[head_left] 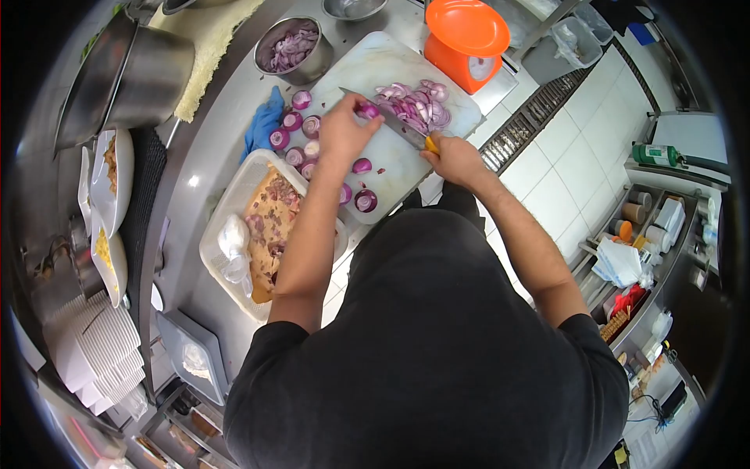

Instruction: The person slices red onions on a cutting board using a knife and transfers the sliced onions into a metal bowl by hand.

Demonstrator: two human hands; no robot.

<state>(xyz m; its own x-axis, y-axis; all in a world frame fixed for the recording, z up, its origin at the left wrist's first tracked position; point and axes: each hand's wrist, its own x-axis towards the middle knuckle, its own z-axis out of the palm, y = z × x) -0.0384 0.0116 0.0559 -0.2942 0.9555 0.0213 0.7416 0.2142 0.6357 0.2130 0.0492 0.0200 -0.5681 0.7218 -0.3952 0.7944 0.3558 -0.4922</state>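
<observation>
My left hand [348,129] pinches a piece of red onion [366,110] over the white cutting board [391,168]. My right hand [456,159] is wrapped round the yellow handle of a knife [402,131], whose blade points up and left, close beside the held onion. Sliced red onion [414,105] lies in a pile beyond the blade. Several peeled onion halves [366,201] rest on the board's left and near part, some of them close to my left forearm. A steel pot [294,51] at the board's far left corner holds more sliced onion.
An orange scale [467,43] stands at the board's far right corner. Left of the board are a blue cloth or glove [265,123] and a plastic tub [220,198] with food and a white bag. Further left stand large pots [148,74], white dishes [112,184] and stacked plates [92,348].
</observation>
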